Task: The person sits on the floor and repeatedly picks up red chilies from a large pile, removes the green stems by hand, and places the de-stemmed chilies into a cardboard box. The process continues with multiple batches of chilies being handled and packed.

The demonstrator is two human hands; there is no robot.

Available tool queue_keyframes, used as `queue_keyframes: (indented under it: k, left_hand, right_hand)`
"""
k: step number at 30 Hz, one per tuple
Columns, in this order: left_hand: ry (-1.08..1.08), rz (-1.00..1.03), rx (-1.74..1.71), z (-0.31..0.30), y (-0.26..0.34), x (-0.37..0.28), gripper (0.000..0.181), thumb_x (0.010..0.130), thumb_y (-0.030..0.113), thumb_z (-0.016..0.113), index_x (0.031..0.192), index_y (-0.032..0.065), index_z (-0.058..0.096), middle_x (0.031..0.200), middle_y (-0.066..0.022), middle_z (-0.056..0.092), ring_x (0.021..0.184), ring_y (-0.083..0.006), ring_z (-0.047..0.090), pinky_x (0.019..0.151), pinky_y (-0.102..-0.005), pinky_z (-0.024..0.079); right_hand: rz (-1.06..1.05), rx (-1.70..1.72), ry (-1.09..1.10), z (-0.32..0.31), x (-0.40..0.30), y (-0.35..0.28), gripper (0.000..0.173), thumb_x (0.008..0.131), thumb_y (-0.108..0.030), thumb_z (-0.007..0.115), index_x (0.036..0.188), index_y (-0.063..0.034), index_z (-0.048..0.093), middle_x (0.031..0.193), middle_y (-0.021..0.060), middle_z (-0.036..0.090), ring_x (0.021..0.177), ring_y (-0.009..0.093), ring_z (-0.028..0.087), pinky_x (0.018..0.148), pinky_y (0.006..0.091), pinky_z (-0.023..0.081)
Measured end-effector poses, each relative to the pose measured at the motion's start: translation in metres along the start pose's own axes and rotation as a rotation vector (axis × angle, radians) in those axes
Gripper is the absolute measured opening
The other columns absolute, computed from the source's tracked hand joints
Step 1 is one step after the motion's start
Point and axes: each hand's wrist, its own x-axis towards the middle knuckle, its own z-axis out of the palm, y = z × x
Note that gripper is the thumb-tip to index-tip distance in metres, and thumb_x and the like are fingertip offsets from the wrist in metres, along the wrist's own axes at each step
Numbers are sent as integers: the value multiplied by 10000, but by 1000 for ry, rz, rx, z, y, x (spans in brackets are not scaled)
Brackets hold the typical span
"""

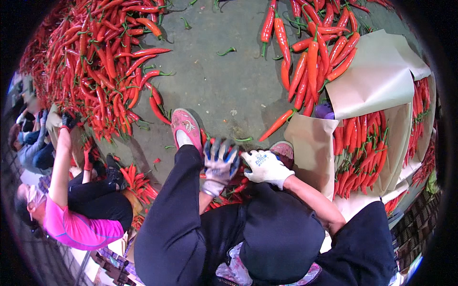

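My left hand, in a soiled white and blue work glove, is over red chili peppers between my legs. Its back faces up with the fingers stretched forward; its palm is hidden. Close beside it, my right hand wears a cleaner white glove that bears writing. Its fingers are bent towards the same peppers, and I cannot tell whether they grip any. My pink shoes rest on the grey floor, one ahead of each hand. A few peppers show between the two gloves.
A large heap of red chilies spreads at the far left. Another pile lies at the upper right, beside brown paper. Paper-lined containers of aligned chilies stand at my right. A co-worker in a pink shirt sits at my left.
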Motion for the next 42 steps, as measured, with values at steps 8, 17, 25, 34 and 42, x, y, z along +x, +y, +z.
queue_keyframes:
  k: [8, 17, 25, 34, 42]
  left_hand:
    - [-345, 60, -11, -10, 12, -114, 334, 724, 340, 685, 1017, 180, 692, 1061, -110, 614, 1004, -290, 579, 904, -499, 437]
    - [-608, -218, -184, -28, -23, -160, 283, 740, 311, 664, 963, 140, 699, 910, -92, 627, 842, -256, 586, 774, -446, 455]
    - [-1004, -683, -286, -72, -101, -211, 250, 753, 286, 645, 915, 105, 705, 776, -77, 637, 698, -226, 592, 658, -400, 471]
    - [-777, -654, -599, -168, -200, 16, 228, 766, 219, 628, 890, 42, 700, 686, -36, 653, 597, -112, 577, 546, -310, 481]
    - [237, 85, -492, -212, -145, 381, 383, 907, 306, 630, 1143, 6, 604, 1022, -163, 662, 864, -187, 634, 793, -311, 489]
  right_hand:
    - [181, 58, 378, -41, 12, 6, 552, 809, -358, 629, 1252, -54, 501, 1121, 195, 598, 1008, 360, 594, 866, 459, 468]
    - [149, 79, 271, -42, 21, 2, 600, 827, -398, 604, 1292, -36, 492, 1184, 225, 581, 1074, 372, 576, 931, 448, 453]
    - [118, 420, 396, -70, 20, -7, 517, 820, -345, 647, 1234, -52, 546, 1146, 183, 618, 1069, 352, 582, 919, 418, 455]
    - [-72, 606, 794, -208, 25, -15, 481, 807, -321, 663, 1168, -14, 582, 1095, 201, 623, 1005, 337, 616, 880, 393, 482]
    - [231, 175, 1243, -366, 79, 0, 667, 793, -396, 675, 1284, 13, 485, 1246, 244, 548, 1132, 366, 549, 968, 422, 432]
